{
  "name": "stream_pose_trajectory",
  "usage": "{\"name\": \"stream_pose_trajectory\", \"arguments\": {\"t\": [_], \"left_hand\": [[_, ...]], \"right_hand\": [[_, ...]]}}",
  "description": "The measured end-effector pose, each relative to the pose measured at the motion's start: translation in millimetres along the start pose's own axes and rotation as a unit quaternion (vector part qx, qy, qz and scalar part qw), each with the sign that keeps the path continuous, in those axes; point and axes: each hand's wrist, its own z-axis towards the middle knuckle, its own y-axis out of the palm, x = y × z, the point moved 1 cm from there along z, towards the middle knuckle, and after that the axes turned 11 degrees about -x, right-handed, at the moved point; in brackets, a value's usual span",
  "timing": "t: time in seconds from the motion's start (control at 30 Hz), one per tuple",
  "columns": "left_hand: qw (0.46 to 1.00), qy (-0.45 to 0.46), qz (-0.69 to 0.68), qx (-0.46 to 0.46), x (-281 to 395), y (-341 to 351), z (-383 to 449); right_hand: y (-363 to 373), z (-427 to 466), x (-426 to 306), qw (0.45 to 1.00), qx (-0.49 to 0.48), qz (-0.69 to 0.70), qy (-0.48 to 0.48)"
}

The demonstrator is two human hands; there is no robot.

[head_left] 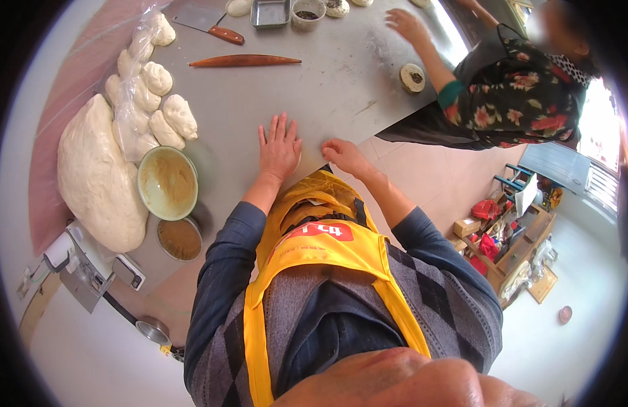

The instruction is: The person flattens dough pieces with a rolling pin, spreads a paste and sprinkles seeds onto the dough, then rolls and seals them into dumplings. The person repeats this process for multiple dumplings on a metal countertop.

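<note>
My left hand point(279, 147) lies palm down on the metal worktable point(339, 107), fingers a little apart and nothing under them that I can see. Beside it, at the table's near edge, is my right hand point(345, 156) with loosely curled fingers; its underside is hidden. Beyond both hands lies a tapered wooden rolling pin point(245, 61). A cleaver point(226, 34) with a wooden handle rests farther back. To the left sits a large mass of dough point(98, 178), with several smaller dough pieces point(179, 117) partly under clear plastic film point(128, 117).
A smeared enamel bowl point(168, 183) and a container of brown paste point(179, 239) stand at the left. A metal tray point(270, 20) and a tub of dark filling point(308, 15) are at the back. Right, a co-worker's hand point(408, 25) reaches over the table near a topped dough round point(412, 78).
</note>
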Motion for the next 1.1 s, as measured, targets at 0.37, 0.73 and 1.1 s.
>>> {"name": "stream_pose_trajectory", "arguments": {"t": [0.37,0.73,1.1], "left_hand": [[0.946,-0.081,-0.270,0.159,-73,-35,-61],[0.924,-0.169,-0.332,0.079,-79,-21,-139],[0.953,-0.113,-0.267,0.091,-106,-76,-43]], "right_hand": [[77,39,-36,0.764,0.026,-0.519,-0.383],[-29,118,-39,0.762,-0.336,0.551,-0.055],[-251,107,-38,0.696,0.351,-0.620,-0.088]]}}
